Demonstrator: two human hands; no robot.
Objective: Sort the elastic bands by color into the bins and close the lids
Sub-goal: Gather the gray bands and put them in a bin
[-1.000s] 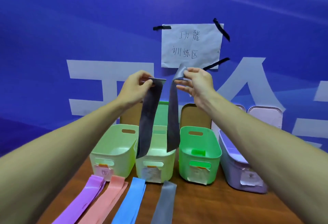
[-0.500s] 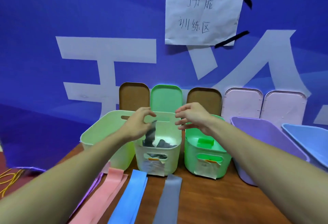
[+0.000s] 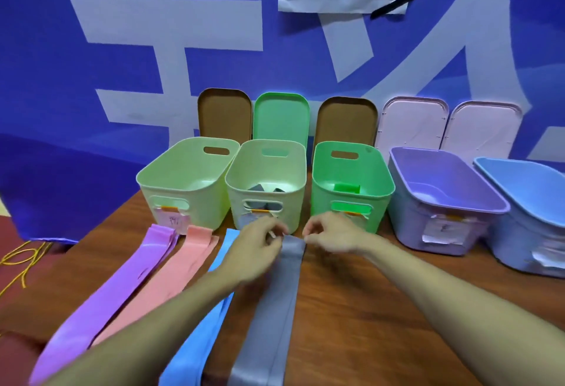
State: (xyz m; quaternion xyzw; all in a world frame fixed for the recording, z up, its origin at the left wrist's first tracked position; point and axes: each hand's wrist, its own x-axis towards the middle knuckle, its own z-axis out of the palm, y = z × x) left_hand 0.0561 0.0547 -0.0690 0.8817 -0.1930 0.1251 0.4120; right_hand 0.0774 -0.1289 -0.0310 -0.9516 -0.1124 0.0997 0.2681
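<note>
Four flat strips lie side by side on the brown wooden table point(image 3: 382, 294), running from the bins toward the near edge. They are a purple elastic band point(image 3: 122, 287), a salmon-pink elastic band point(image 3: 171, 275), a light-blue elastic band point(image 3: 195, 349) and a grey elastic band point(image 3: 272, 324).

The left hand point(image 3: 256, 248) pinches the left far corner of the grey band and the right hand point(image 3: 333, 234) pinches the right far corner. The view is a bit blurred, but both look closed on it.

Bins along the far edge:
- pale-green plastic bin point(image 3: 208, 208)
- cream-green plastic bin point(image 3: 235, 202), with grey strips point(image 3: 256, 189) already inside
- bright-green plastic bin point(image 3: 318, 202)
- lilac plastic bin point(image 3: 406, 220)
- blue plastic bin point(image 3: 519, 242)

All the bins are open. The lids point(image 3: 281, 119) lean on the blue backdrop point(image 3: 91, 95) behind them.

Handling guess: the grey band is thin, light, floppy and slightly tacky. It should drape and fold once lifted, so holding it by the end corners is right. It needs lifting high enough for the tail to clear the rim.

Room is tight: the bin fronts stand just beyond the band's end. The left forearm crosses the light-blue band, which lies just beside the grey one, so it could drag along. There is bare wood to the right of the grey band.
</note>
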